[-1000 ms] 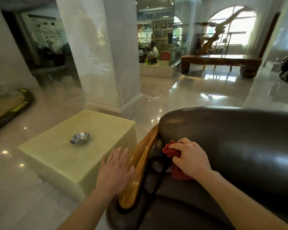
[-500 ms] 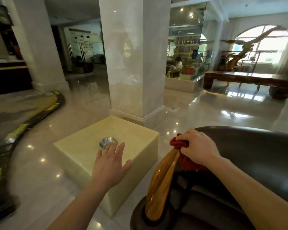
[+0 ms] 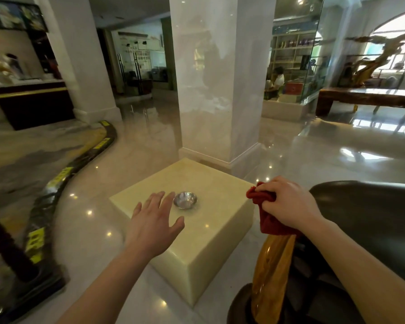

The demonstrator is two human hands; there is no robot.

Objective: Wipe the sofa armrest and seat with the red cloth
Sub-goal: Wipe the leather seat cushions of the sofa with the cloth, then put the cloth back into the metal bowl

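A dark leather sofa (image 3: 369, 220) fills the lower right. Its polished wooden armrest (image 3: 270, 274) runs up toward my right hand. My right hand (image 3: 288, 204) grips the bunched red cloth (image 3: 265, 218) at the far top end of the armrest. The cloth hangs down over the wood. My left hand (image 3: 153, 222) hovers flat with fingers spread above the near left part of the cream stone block (image 3: 215, 242), holding nothing.
A small steel bowl (image 3: 185, 200) sits on the block, just right of my left fingertips. A white marble pillar (image 3: 220, 90) stands behind the block. A black and yellow curved curb (image 3: 56, 183) lies on the glossy floor at left. A wooden bench (image 3: 369, 99) stands far right.
My right hand has slid the red cloth up along the armrest to its far end. My left hand left the armrest and moved left over the stone block. The view swung left.
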